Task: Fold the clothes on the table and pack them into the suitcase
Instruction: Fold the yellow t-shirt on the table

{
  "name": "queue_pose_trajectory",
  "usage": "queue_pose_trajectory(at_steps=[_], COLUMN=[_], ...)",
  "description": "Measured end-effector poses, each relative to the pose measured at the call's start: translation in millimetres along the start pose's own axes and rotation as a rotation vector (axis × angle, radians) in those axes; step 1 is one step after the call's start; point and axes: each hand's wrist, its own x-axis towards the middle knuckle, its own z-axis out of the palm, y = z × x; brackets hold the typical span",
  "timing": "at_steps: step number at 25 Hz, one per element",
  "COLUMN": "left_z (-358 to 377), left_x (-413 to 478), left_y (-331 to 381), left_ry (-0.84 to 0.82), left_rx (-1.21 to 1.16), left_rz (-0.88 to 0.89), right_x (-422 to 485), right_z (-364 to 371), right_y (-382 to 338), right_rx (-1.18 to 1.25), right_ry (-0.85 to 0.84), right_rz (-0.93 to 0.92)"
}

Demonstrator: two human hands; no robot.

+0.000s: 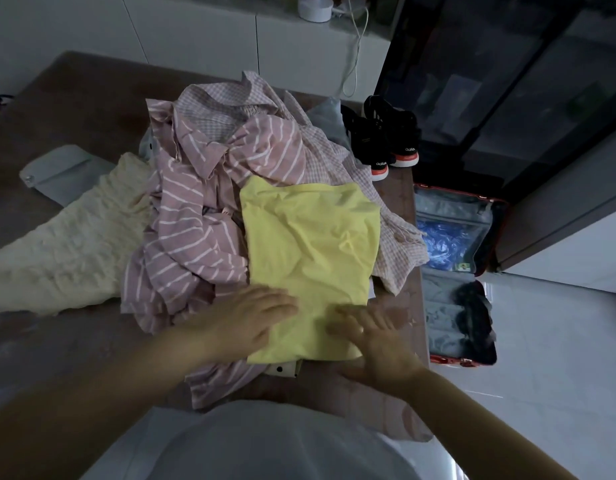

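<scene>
Both my hands lie flat on the folded yellow garment (310, 244) at lower centre — left hand (254, 317) with fingers straight and close together at its left edge, right hand (372, 337) with fingers spread, blurred, at its lower right corner. It rests on a pink striped shirt (188, 216) on the table (74, 109); the suitcase (438, 306) lies open at centre right.

bare forearms without sleeves, a white top (282, 445) over the torso.
</scene>
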Motion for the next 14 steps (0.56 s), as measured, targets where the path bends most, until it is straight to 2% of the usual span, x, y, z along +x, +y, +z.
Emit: queue_pose_trajectory(at_steps=[2, 6, 8, 10, 12, 14], left_z=[8.8, 20.1, 24.4, 23.5, 23.1, 29.0], left_x=[-3.6, 0.6, 5.4, 7.2, 6.6, 7.5], left_y=[15.9, 22.3, 25.0, 25.0, 27.7, 31.9], left_ry=[-0.172, -0.415, -0.353, -0.323, -0.261, -0.225], left_rx=[-0.009, -0.048, -0.053, -0.063, -0.061, 0.04], left_rz=[-0.001, -0.146, -0.144, -0.175, -0.198, -0.186], right_x=[-17.7, -11.6, -3.1, 11.8, 24.8, 29.4], right_z=[19.4, 16.6, 1.1, -24.0, -46.8, -54.7], right_y=[6.7, 14.7, 11.0, 4.1, 1.7, 3.0], right_rx=[-0.138, -0.006, -0.007, 0.123, 0.252, 0.256], right_ry=[-0.154, -0.205, -0.177, -0.117, -0.165, -0.213], right_rz=[-0.039, 0.029, 0.011, 0.108, 0.257, 0.288])
